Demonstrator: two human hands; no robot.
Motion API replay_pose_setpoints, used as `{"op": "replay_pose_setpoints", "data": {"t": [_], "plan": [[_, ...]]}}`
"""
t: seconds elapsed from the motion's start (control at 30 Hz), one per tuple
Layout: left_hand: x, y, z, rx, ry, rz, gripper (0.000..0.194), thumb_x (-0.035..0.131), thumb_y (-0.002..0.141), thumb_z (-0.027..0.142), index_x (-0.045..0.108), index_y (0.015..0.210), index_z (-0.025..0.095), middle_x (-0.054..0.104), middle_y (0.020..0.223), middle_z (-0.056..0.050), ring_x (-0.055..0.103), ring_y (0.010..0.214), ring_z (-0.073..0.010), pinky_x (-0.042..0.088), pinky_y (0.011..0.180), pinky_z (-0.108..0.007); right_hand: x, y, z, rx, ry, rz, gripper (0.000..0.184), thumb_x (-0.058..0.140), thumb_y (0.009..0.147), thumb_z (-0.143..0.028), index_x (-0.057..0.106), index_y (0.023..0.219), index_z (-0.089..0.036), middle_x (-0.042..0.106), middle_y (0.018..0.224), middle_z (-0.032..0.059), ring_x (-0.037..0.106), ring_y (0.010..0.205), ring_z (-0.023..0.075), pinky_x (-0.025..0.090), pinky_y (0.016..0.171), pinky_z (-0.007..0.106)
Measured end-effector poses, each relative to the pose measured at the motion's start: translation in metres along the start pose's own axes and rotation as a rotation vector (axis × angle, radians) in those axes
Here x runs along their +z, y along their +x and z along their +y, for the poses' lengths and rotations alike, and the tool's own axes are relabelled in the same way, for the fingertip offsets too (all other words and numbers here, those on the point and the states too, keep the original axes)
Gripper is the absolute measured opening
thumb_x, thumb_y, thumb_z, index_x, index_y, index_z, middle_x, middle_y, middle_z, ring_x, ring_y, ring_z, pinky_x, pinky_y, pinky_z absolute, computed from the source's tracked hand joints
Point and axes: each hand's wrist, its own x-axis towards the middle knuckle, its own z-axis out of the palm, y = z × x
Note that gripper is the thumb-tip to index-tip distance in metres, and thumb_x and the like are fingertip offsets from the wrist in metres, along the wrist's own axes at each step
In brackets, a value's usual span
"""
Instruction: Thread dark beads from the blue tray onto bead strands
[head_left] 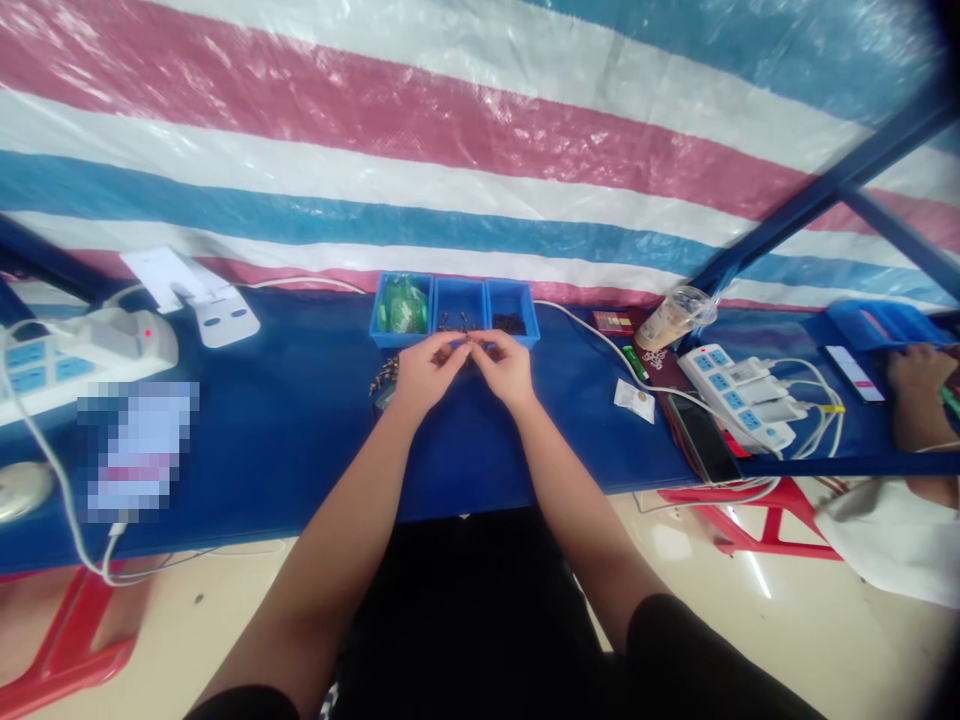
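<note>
My left hand (427, 372) and my right hand (502, 365) meet fingertip to fingertip just in front of a row of blue bins. Both are pinched closed around something too small to make out. Behind the fingers, the middle bin (459, 296) shows a few small dark pieces at its near side. A green plastic-wrapped bundle (403, 305) fills the left bin (381, 328). Small black pieces (509, 323) lie in the right bin (511, 292). Beside my left hand is a cluster of small brownish-gold pieces (384, 373) on the table, partly hidden by the hand.
Power strips (739, 400) with white cables stand at right and left. A plastic drink cup (673, 318), a dark phone (703, 437) and a small white packet (634, 399) lie to the right. A white stand (225, 315) is at back left. A co-worker's hand (922, 375) rests far right.
</note>
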Motion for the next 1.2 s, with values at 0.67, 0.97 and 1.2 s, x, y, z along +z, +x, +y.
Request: {"op": "replay_pose_setpoints", "data": {"t": [0.67, 0.97, 1.2], "plan": [[-0.0014, 0.0002, -0.0020, -0.031, -0.037, -0.031, 0.024, 0.059, 0.096, 0.039, 0.072, 0.099, 0.020, 0.069, 0.070, 0.000, 0.065, 0.061, -0.0124, 0.052, 0.064, -0.024, 0.0011, 0.0007, -0.0013, -0.074, 0.042, -0.003, 0.020, 0.075, 0.086, -0.037, 0.078, 0.101, -0.023, 0.074, 0.100, 0.0063, 0.068, 0.081, 0.0150, 0.058, 0.068, 0.030], [-0.0003, 0.0010, -0.0056, -0.040, -0.024, -0.078, 0.026, 0.057, 0.097, 0.038, 0.073, 0.108, 0.020, 0.071, 0.071, 0.000, 0.067, 0.062, -0.0125, 0.054, 0.066, -0.023, 0.0013, 0.0004, -0.0032, -0.009, 0.037, -0.016, 0.022, 0.076, 0.085, -0.040, 0.078, 0.100, -0.024, 0.073, 0.105, 0.0071, 0.068, 0.084, 0.0157, 0.059, 0.072, 0.032], [-0.0005, 0.0009, -0.0032, -0.028, 0.004, -0.096, 0.028, 0.055, 0.098, 0.038, 0.073, 0.110, 0.020, 0.072, 0.073, -0.001, 0.068, 0.063, -0.0130, 0.054, 0.065, -0.023, 0.0008, 0.0008, -0.0087, 0.016, 0.042, -0.011, 0.025, 0.076, 0.084, -0.045, 0.079, 0.097, -0.024, 0.074, 0.099, 0.0064, 0.069, 0.084, 0.0160, 0.059, 0.071, 0.031]]}}
